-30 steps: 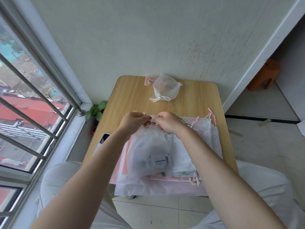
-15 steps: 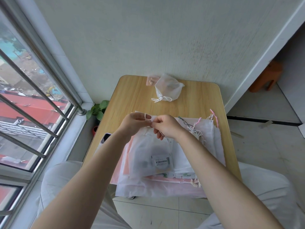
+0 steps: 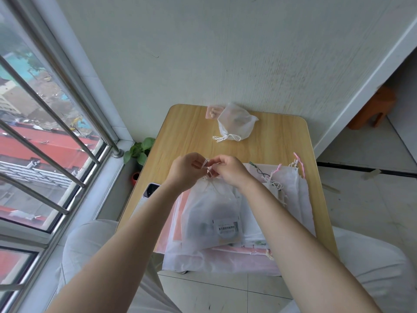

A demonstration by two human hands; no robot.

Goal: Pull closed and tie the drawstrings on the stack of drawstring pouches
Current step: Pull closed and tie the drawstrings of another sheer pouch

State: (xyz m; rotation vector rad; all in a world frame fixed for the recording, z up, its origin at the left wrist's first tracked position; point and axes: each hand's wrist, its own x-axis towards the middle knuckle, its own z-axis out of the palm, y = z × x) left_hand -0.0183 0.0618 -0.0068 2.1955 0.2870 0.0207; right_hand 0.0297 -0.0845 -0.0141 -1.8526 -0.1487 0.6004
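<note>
**Thin cords, limp mesh: the knot is made at the gathered neck**

On the light wooden table (image 3: 194,129), the top translucent white mesh pouch (image 3: 209,213) lies on the stack of white and pink pouches (image 3: 291,199) at the table's near edge. Its neck is bunched just under the hands. The left hand (image 3: 182,170) and right hand (image 3: 230,169) are close together, each pinching the thin white drawstring (image 3: 206,164) above that neck.

The pouch looks light and floppy, with a labelled packet inside; the fabric would likely slide and crumple if grabbed. The cord is fine and probably slippery, so fingertip pinches near the neck suit best. A finished tied white pouch (image 3: 235,123) sits at the table's far edge.
</note>
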